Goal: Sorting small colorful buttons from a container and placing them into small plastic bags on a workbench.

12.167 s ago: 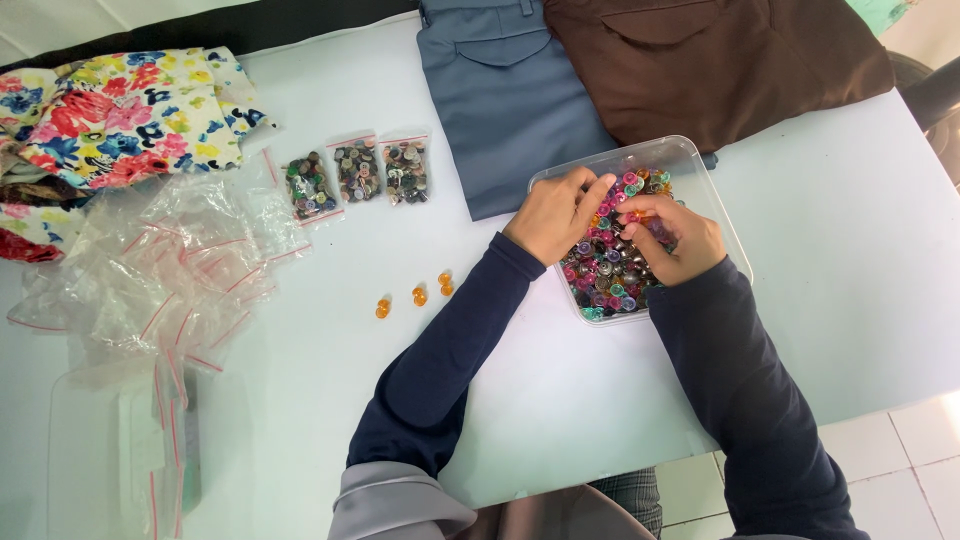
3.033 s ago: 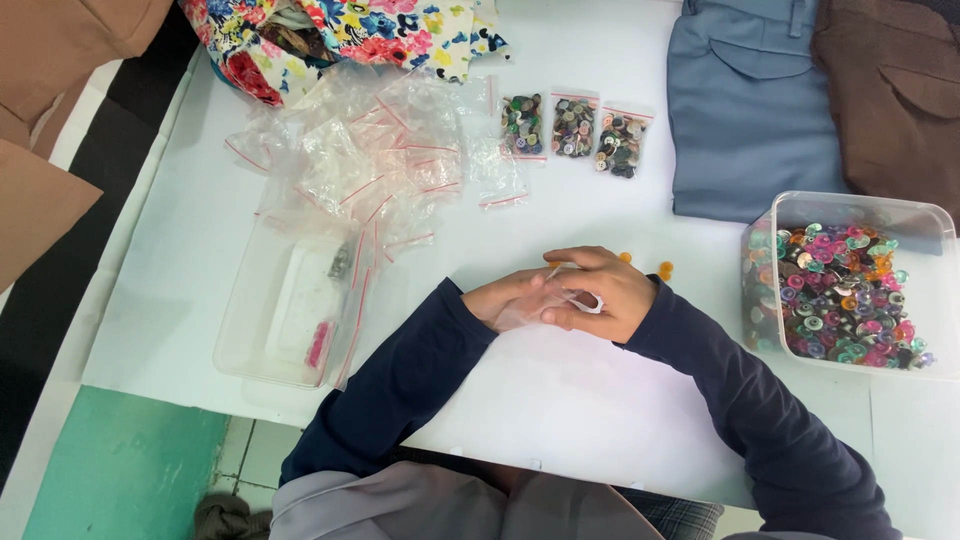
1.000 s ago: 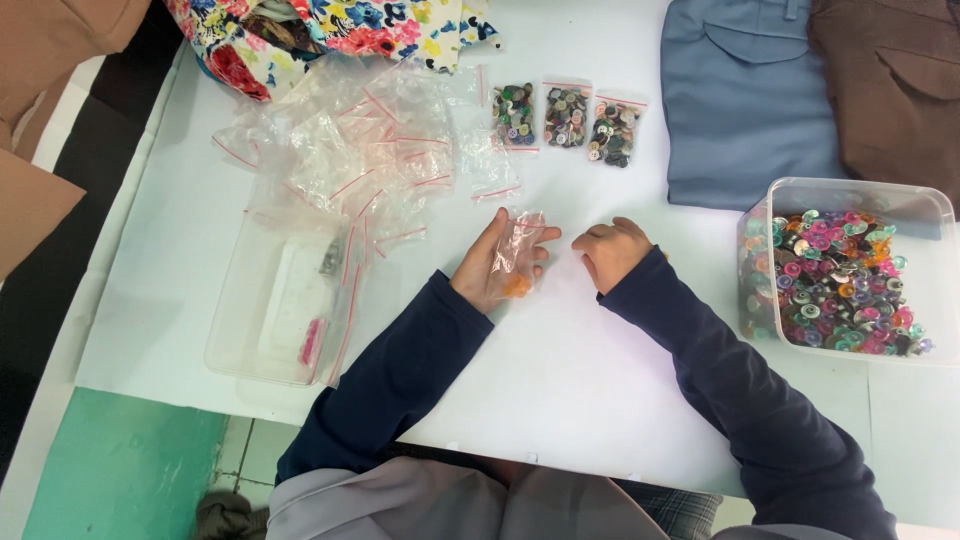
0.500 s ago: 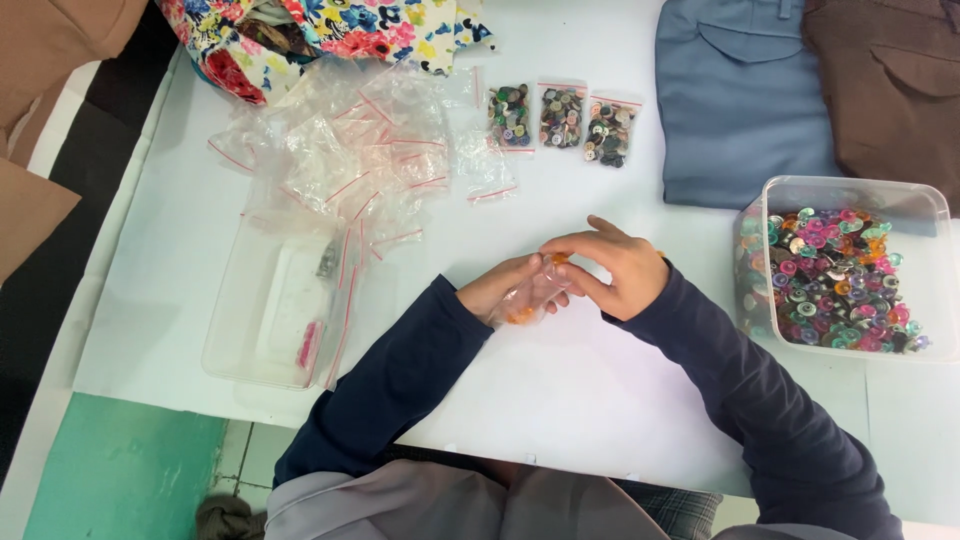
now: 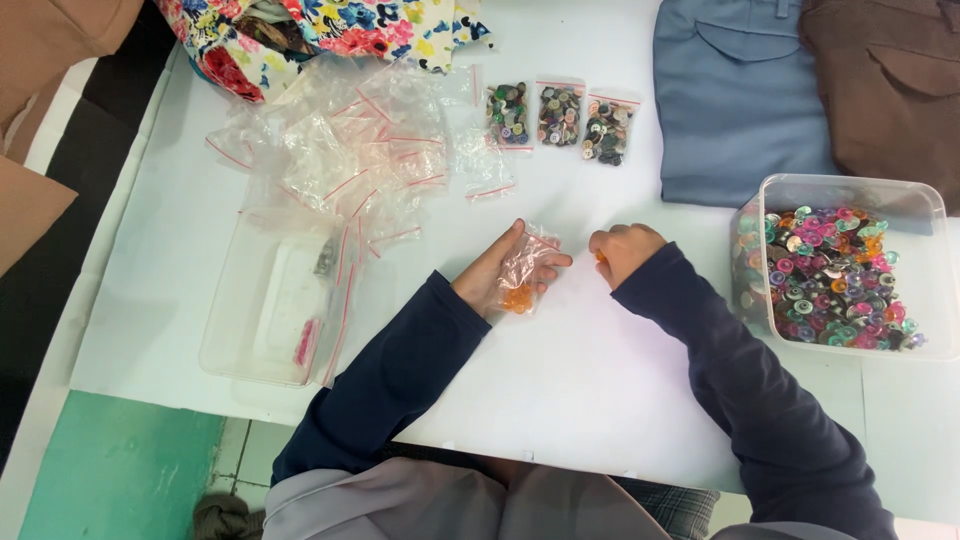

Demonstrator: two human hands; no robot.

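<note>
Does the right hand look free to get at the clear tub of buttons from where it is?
Probably yes. The right hand is closed on something orange, and only bare white table lies between it and the open-topped tub of buttons.

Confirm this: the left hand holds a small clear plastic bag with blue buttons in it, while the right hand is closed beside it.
Not quite. In the head view, the small clear plastic bag in the left hand contains orange buttons, not blue ones. The right hand is indeed closed beside it.
</note>
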